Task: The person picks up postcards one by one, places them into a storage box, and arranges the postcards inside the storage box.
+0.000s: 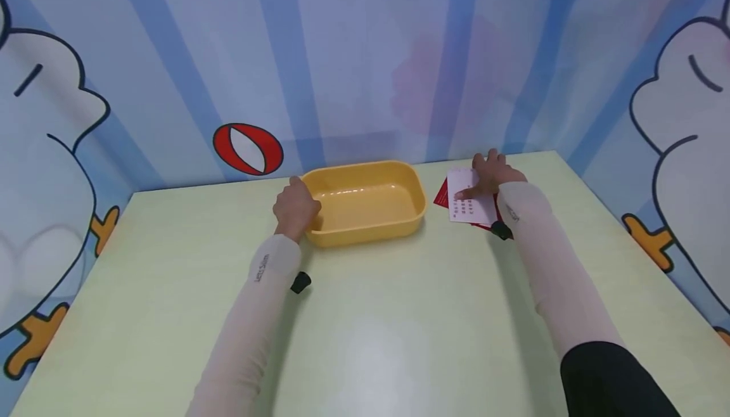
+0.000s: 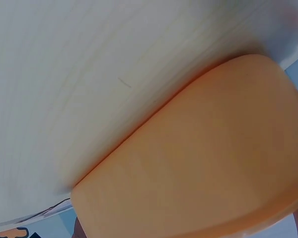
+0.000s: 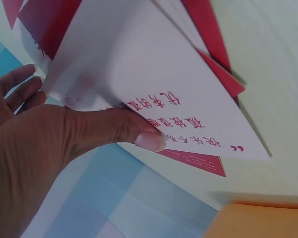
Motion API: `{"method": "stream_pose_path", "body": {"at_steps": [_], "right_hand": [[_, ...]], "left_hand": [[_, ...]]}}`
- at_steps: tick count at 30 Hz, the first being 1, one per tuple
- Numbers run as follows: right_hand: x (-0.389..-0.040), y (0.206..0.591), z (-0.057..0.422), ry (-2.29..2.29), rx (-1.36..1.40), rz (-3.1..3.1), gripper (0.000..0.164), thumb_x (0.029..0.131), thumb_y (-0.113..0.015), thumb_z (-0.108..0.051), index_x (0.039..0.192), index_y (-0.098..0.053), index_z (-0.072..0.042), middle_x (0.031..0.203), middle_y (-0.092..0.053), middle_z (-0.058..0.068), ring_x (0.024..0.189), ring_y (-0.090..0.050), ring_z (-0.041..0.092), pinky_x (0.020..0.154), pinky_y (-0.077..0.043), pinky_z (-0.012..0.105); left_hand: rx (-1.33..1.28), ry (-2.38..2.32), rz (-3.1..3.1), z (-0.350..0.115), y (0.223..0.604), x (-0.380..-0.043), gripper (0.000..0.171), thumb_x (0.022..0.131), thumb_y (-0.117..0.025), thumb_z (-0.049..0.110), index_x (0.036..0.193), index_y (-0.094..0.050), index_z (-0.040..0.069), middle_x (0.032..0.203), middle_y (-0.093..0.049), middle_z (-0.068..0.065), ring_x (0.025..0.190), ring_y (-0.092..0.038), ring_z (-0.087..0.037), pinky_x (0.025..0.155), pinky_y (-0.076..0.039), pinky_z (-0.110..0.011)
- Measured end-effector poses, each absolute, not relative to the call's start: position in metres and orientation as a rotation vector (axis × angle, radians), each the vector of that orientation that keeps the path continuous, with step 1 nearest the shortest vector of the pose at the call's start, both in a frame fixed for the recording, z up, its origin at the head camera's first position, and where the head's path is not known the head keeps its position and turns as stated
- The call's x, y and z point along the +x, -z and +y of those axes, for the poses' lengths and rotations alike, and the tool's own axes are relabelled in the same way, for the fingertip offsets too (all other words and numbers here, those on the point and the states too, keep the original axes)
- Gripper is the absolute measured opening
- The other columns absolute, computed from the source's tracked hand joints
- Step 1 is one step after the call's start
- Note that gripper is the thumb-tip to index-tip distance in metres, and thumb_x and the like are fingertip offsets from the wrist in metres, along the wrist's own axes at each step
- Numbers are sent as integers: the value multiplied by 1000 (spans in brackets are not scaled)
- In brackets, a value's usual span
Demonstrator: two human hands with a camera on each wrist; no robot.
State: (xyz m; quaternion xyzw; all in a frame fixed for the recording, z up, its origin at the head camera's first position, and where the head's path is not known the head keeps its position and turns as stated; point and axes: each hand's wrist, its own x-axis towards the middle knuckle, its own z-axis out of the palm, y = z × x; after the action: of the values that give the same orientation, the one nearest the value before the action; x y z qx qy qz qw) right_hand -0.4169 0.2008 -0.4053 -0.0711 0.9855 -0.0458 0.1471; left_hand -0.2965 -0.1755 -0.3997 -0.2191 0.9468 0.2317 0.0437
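Observation:
My left hand [image 1: 295, 209] grips the left end of a yellow plastic basin [image 1: 365, 236], fingers curled over its rim. Nothing shows inside the basin, and its outer wall [image 2: 188, 153] fills much of the left wrist view. To the right of it, my right hand [image 1: 492, 175] pinches a white card [image 1: 459, 181] with red printed characters. The thumb lies across the card's printed face [image 3: 134, 59] in the right wrist view; the other fingers are partly hidden behind the edge. Red cards [image 1: 441, 196] stick out from under the white one, fanned at different angles.
The pale table [image 1: 353, 328] ends at a back wall [image 1: 353, 56] of blue striped fabric, close behind the basin and cards. Printed cartoon side panels stand left and right. A red and white ball [image 1: 248, 149] is printed on the back wall.

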Motion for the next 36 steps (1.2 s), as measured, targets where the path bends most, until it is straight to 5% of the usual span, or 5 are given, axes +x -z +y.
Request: {"method": "stream_pose_path", "body": {"at_steps": [17,26,30,33,36], "right_hand": [[-414,394,205,130,-285,2863,107,69,-78,-62,135,-31,9,128,-33,30,114,-30,43,92,-48,58],[-411,400,210,199,-237,2808,109,67,-75,-67,136,-28,3,123,-44,28,111,-38,40,86,-52,54],[-412,400,214,215,-218,2792,103,78,-63,-70,140,-27,4,129,-42,30,113,-36,41,89,-50,55],[-412,397,214,237,-257,2787,79,97,-42,-55,142,-26,8,137,-35,33,119,-32,45,99,-41,59],[-412,395,213,301,-308,2794,57,105,-24,-32,140,-26,13,139,-32,37,124,-30,49,108,-30,60]], "left_hand": [[-685,-717,2877,-172,395,-299,53,90,-62,17,134,-36,1,118,-59,-19,101,-61,-32,99,-53,-45],[-684,-811,2831,-173,401,-293,56,89,-63,14,136,-34,0,120,-58,-19,104,-61,-31,96,-55,-42],[-679,-808,2844,-173,402,-294,56,89,-63,14,136,-34,0,119,-58,-19,103,-61,-31,95,-55,-42],[-671,-804,2859,-174,401,-295,56,90,-62,14,136,-34,0,119,-58,-19,102,-61,-31,95,-55,-42],[-674,-799,2866,-175,398,-296,55,90,-61,13,136,-34,1,118,-59,-19,101,-61,-31,95,-56,-42]]}}
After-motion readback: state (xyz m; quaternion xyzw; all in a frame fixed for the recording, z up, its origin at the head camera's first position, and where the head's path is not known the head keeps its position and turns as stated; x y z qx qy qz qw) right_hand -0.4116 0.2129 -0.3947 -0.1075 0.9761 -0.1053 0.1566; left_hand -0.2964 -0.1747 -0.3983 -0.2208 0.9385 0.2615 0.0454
